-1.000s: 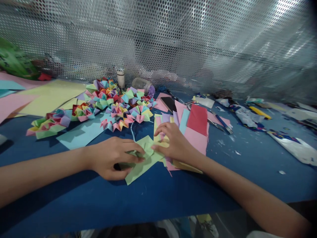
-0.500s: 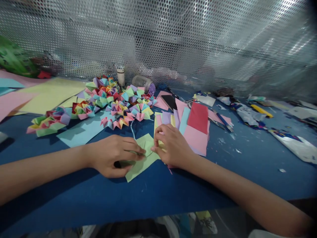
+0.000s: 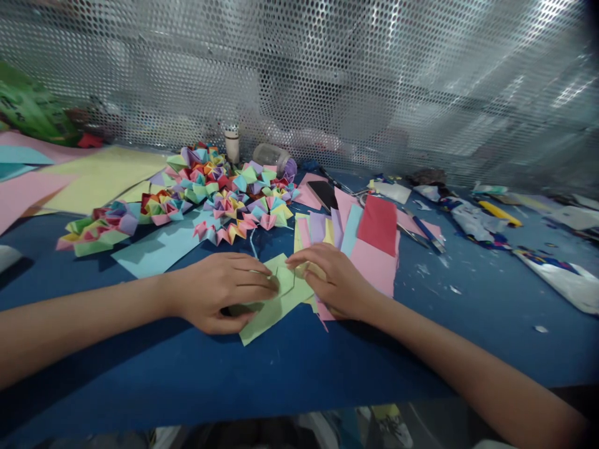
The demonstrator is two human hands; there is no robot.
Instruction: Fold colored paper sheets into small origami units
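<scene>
A light green paper sheet (image 3: 276, 312) lies flat on the blue table, with thin lines on its upper part. My left hand (image 3: 229, 292) rests on the sheet's left side, palm down, its fingers spread and nothing in its grasp. On the sheet's right edge is my right hand (image 3: 330, 277), its fingers apart and slightly curved, the index fingertip by the sheet's top corner. A fan of coloured paper pieces (image 3: 374, 268) lies just beyond the right hand, partly under it. A light blue string (image 3: 253, 243) runs to the sheet's upper edge.
Folded paper garlands (image 3: 224, 206) are heaped behind the left hand, near a blue sheet (image 3: 156, 246). A jar (image 3: 271, 156) lies at the back beside a white bottle (image 3: 232, 144). Blue pen (image 3: 428, 234), yellow marker (image 3: 500, 213) and a phone (image 3: 322, 194) are to the right.
My right hand's thumb and index finger have parted, and the hand has shifted slightly right. The left hand stays on the sheet. The whole view has moved a little.
</scene>
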